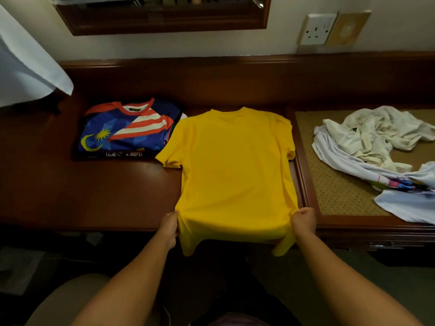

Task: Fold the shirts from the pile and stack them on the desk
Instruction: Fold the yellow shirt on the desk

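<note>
A yellow T-shirt (235, 170) lies spread flat on the dark wooden desk (70, 184), collar away from me, its hem hanging over the front edge. My left hand (169, 225) grips the shirt's lower left side and my right hand (304, 221) grips its lower right side. To the left, a folded blue, red and white shirt (127, 128) tops a small stack of folded shirts. On the right lies a crumpled pile of white and pale shirts (376, 151).
The pile rests on a woven tan panel (334, 184) set into the desk's right part. A raised wooden back rail (235, 74) runs along the wall. White cloth (26, 67) hangs at the far left. A wall socket (317, 29) sits above the desk.
</note>
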{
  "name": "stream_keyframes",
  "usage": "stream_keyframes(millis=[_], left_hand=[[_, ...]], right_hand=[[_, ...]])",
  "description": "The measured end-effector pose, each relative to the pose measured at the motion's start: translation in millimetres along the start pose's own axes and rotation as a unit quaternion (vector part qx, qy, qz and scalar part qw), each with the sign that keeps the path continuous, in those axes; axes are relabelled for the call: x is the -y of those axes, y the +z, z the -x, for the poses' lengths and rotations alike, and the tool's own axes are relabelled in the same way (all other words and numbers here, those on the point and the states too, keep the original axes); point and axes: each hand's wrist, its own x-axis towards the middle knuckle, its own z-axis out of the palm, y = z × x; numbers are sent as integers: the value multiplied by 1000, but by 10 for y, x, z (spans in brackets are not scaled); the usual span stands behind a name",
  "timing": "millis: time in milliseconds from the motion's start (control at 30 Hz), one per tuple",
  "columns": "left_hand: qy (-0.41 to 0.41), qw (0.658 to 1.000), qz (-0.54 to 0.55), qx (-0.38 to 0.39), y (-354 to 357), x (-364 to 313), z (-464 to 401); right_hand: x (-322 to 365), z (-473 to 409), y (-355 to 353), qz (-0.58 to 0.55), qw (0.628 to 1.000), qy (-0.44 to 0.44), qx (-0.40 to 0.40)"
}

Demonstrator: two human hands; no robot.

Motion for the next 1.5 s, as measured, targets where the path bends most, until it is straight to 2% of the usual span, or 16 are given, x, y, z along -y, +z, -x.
stream_keyframes(millis=[100, 167, 233, 300, 400, 467, 533, 700, 800, 1000, 1300, 1500], left_hand=[[-39, 999, 8, 9, -55, -68, -131], [-51, 999, -4, 7, -118, -109, -219], [-33, 999, -39, -5, -160, -152, -267], [6, 995, -89, -33, -222, -178, -332], [56, 977, -183, -96, -366, -212, -416], [77, 935, -322, -126, -465, -218, -414], [119, 880, -435, -146, -478, -196, -350], [187, 829, -511, -128, -349, -34, -190], [223, 805, -543, -91, -218, 19, -116], [305, 796, -523, 13, 194, -192, 16], [345, 766, -541, 28, 866, -675, -175], [348, 721, -598, 32, 1553, -1083, -500]], right_hand=[[24, -26, -113, -140, 988, 58, -4], [77, -57, -221, -258, 960, 97, 39], [127, -133, -325, -298, 944, 103, 96], [116, -260, -401, -242, 961, 82, 108], [78, -346, -511, -113, 992, 34, 47], [52, -346, -557, -46, 999, 4, 9], [17, -316, -539, 19, 1000, -16, 8], [-19, -93, -346, 145, 984, -94, 38], [3, 96, -203, 165, 976, -129, 59], [192, 195, -54, 150, 968, -178, 95], [667, -315, 58, 144, 962, -206, 104], [1091, -1055, 55, 144, 964, -207, 79]])
